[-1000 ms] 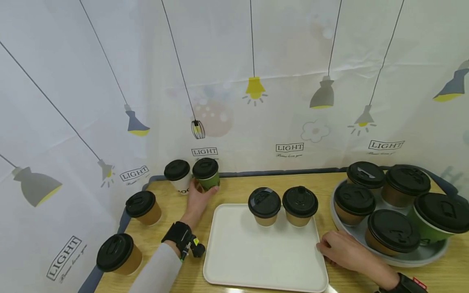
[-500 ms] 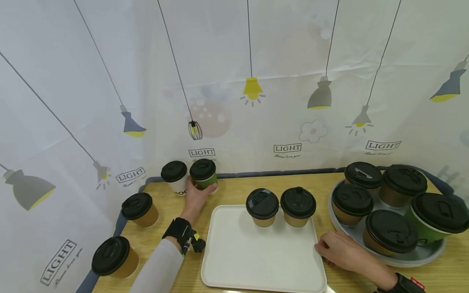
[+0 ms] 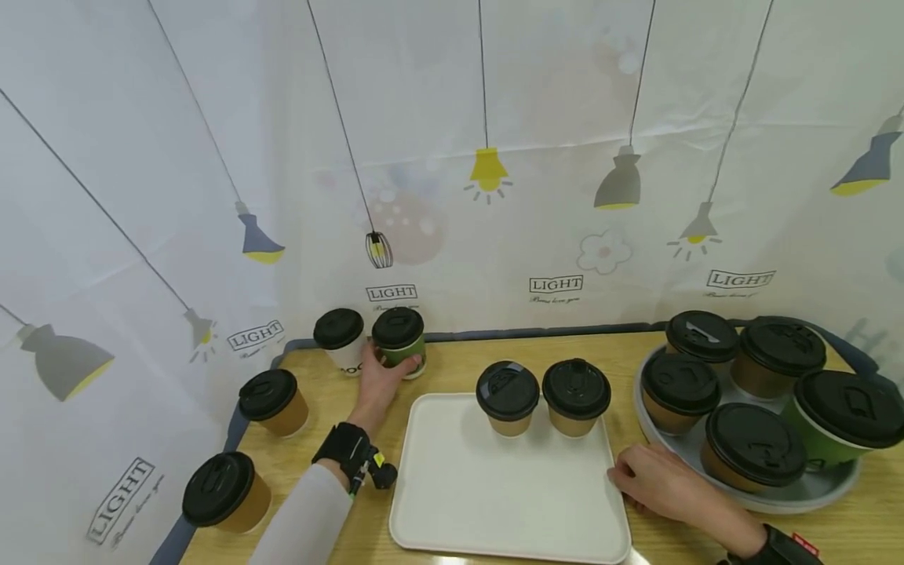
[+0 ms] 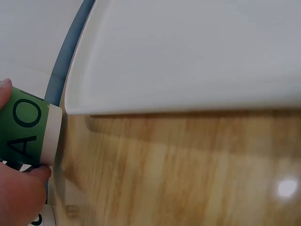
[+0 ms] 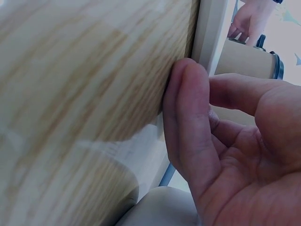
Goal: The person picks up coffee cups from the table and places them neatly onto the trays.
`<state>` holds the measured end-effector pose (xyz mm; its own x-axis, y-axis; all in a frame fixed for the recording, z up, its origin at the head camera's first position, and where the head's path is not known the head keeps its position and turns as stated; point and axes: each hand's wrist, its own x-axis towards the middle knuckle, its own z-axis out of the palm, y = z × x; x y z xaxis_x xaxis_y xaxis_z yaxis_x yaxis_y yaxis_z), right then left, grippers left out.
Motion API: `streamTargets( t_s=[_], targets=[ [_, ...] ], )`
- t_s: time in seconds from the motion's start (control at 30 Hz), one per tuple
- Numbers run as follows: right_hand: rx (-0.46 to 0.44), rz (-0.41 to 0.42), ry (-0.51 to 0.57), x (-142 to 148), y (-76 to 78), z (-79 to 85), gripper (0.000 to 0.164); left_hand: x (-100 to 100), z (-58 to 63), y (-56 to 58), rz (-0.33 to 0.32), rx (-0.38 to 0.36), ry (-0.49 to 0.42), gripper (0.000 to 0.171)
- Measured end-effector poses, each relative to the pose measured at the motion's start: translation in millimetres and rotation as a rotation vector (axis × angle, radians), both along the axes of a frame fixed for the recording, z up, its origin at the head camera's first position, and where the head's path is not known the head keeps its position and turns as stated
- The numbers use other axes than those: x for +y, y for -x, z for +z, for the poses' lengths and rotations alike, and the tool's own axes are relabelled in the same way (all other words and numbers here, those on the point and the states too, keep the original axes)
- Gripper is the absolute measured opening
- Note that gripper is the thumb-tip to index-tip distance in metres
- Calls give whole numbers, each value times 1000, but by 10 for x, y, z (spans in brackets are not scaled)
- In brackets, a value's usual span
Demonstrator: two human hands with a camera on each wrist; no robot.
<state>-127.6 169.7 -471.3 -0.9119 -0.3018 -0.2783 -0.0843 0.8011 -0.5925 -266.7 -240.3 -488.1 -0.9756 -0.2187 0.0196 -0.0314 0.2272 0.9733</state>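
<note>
My left hand grips a green paper cup with a black lid, near the table's back left. In the left wrist view, thumb and fingers are around the green cup's sides, above its white base band. Close on its left stands a white paper cup, also black-lidded. At the right edge of the white tray, my right hand pinches the rim between thumb and curled fingers. Two brown paper cups with black lids stand side by side at the tray's back.
Two more lidded brown cups stand at the left, one farther back and one nearer. A round grey tray at the right holds several lidded cups, one of them green. A printed curtain hangs behind the table.
The green cup has shifted slightly to the right, away from the white cup, with my left hand on it. My right hand stays at the tray's rim.
</note>
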Motion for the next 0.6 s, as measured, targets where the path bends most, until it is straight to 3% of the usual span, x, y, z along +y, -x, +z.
streamTargets(
  t_s=[0.2, 0.6],
  targets=[
    [-2, -16, -24, 4, 4, 2, 33, 1, 54, -68, -79, 48, -28, 90],
    [7, 8, -14, 7, 6, -22, 34, 11, 270, -315, -188, 114, -48, 79]
  ],
)
